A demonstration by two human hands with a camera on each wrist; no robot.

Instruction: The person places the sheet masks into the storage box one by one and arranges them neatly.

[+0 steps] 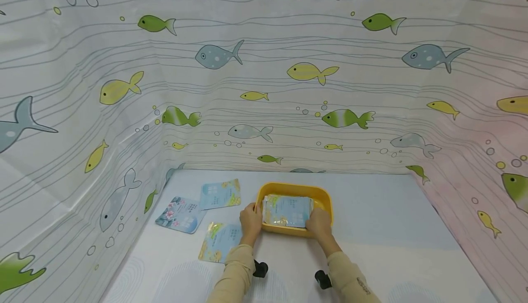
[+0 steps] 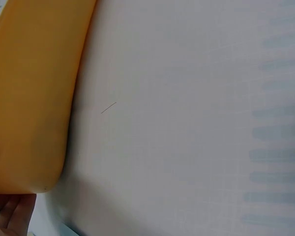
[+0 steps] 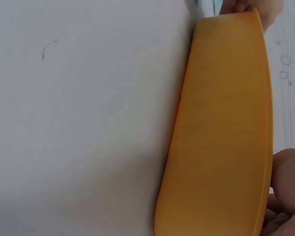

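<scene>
Both hands at the yellow tray (image 1: 323,197), mid-surface (image 1: 371,220), toward the near edge; stack of blue sachets (image 1: 287,210) sat inside the tray, filling most of it; left hand (image 1: 250,220) at the tray's left end, fingers curled at the stack's left edge, looked like pinching it, contact not fully visible; right hand (image 1: 319,223) at the near right corner, fingers curled over the rim onto the stack's right edge; wrist views mostly filled by the tray's orange-yellow outer wall (image 2: 29,98) and white surface, bits of palm at the frame edges, grip not readable there; three more sachets flat on the surface left of the tray: one with pink flowers (image 1: 180,214) farthest left, one blue-yellow (image 1: 220,194) behind it, one (image 1: 220,242) just beside the left forearm, near edge; fish-print curtain (image 1: 264,87) walled off back and both sides.
</scene>
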